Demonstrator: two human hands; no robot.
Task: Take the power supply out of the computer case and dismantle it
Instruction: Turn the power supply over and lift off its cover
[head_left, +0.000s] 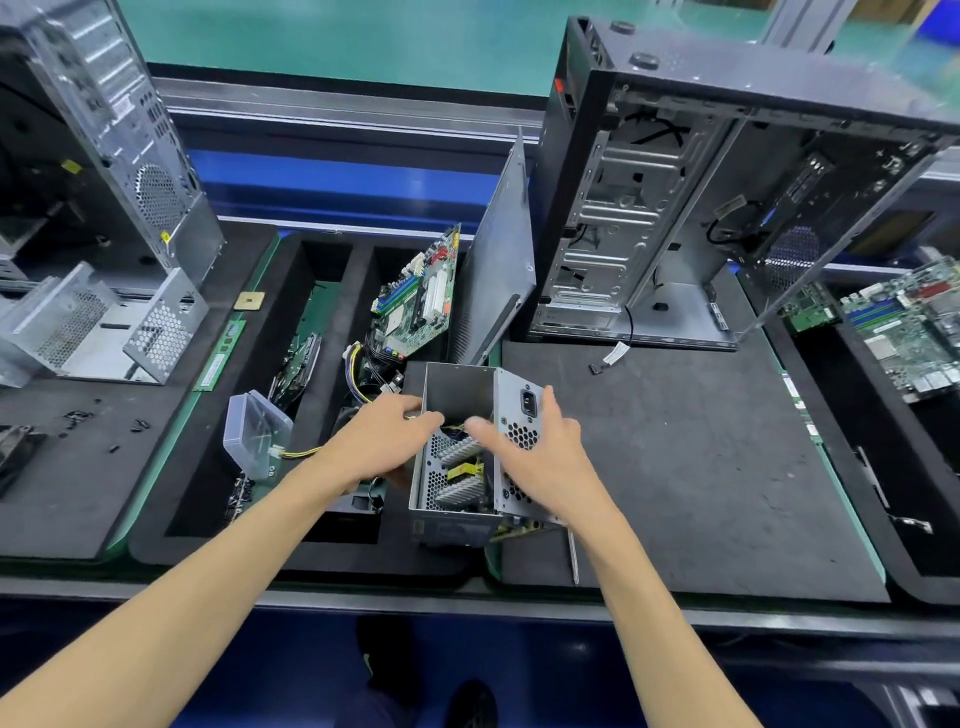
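The power supply (462, 457) is already out of the computer case (675, 208), which stands open and upright at the back of the worktop (701, 467). So the step in hand is the dismantling. The grey metal box sits at the near edge of the dark mat with its cover off, heat sinks and yellow parts showing inside.

The left hand (384, 431) comes in from the left, its fingers (423, 421) curled over the box's rim and reaching into the opening. The right hand (540, 447) lies against the perforated side with the power socket, thumb dipping into the top; whether either hand actually pinches a wire or the board inside is hard to tell, since motion blur smears the fingertips.

Judging by this, the next move calls for steadying the shell with one hand and lifting the circuit board out, easing it free of the cables that trail off to the left. A screwdriver (573, 558) lies just beside the box should screws remain
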